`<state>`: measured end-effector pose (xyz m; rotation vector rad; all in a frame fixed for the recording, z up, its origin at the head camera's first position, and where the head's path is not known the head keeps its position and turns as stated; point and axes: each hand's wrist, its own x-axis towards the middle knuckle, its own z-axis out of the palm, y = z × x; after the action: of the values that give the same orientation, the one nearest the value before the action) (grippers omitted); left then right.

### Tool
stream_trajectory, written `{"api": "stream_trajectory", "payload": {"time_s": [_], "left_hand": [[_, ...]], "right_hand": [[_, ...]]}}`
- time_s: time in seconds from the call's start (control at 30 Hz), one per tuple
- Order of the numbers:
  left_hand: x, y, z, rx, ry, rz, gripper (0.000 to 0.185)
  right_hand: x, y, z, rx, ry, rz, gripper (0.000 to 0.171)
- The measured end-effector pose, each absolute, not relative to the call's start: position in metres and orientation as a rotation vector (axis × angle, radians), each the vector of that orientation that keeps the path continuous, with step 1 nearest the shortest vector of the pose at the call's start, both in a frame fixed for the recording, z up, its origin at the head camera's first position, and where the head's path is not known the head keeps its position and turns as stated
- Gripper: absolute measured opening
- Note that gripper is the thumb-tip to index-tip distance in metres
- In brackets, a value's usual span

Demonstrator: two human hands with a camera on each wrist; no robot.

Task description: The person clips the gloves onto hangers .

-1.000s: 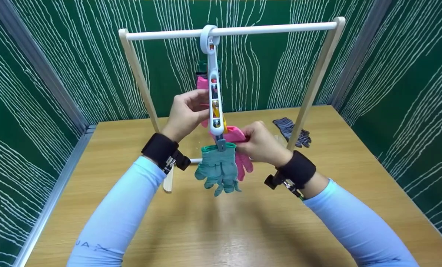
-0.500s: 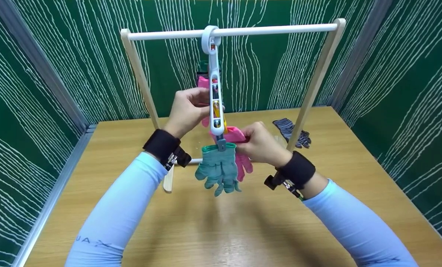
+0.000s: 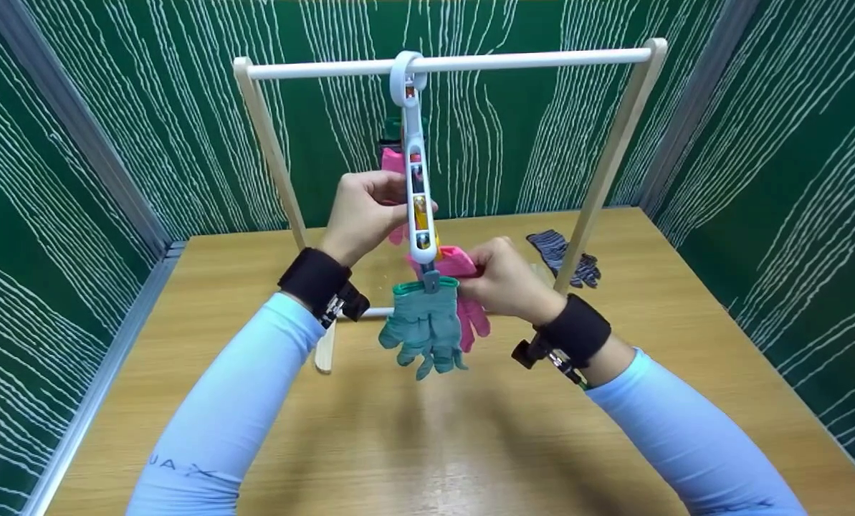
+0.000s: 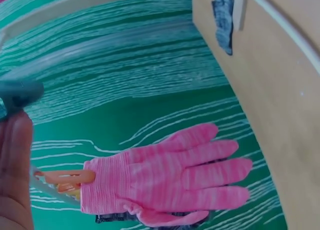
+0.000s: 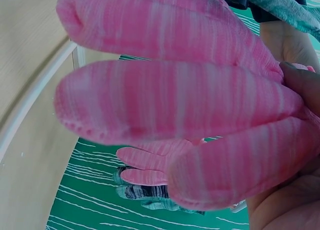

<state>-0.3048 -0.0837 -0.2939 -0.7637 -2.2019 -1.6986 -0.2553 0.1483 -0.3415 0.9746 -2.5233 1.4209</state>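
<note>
A white clip hanger (image 3: 418, 179) hangs by its ring, its bar pointing toward me. My left hand (image 3: 362, 215) is at the left of the bar, its fingertips partly hidden behind it; in the left wrist view they pinch a dark teal clothespin (image 4: 22, 93). My right hand (image 3: 506, 276) grips a pink glove (image 3: 456, 261) by its cuff, just under the bar's near end. In the right wrist view this pink glove's fingers (image 5: 165, 99) fill much of the picture. A green glove (image 3: 427, 326) hangs from a grey clip in front.
A wooden rack with a white rod (image 3: 527, 60) carries the hanger. Farther back, another pink glove (image 4: 165, 175) hangs from an orange clothespin (image 4: 67, 177). A dark striped glove (image 3: 552, 247) lies on the wooden table (image 3: 427, 444) near the rack's right leg (image 3: 613, 158).
The hanger's near end and the green glove have shifted very slightly right. Both hands keep almost the same place, the right still holding the pink glove.
</note>
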Motion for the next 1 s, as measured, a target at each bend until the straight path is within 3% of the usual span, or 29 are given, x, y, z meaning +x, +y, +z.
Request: {"api": "stream_trajectory", "payload": {"time_s": [1.0], "left_hand": [[-0.3068, -0.0868, -0.2908, -0.872, -2.189, -1.631, 0.023]], "right_hand": [[-0.2556, 0.1519, -0.3449, 0.921, -2.505, 1.422, 0.006]]}}
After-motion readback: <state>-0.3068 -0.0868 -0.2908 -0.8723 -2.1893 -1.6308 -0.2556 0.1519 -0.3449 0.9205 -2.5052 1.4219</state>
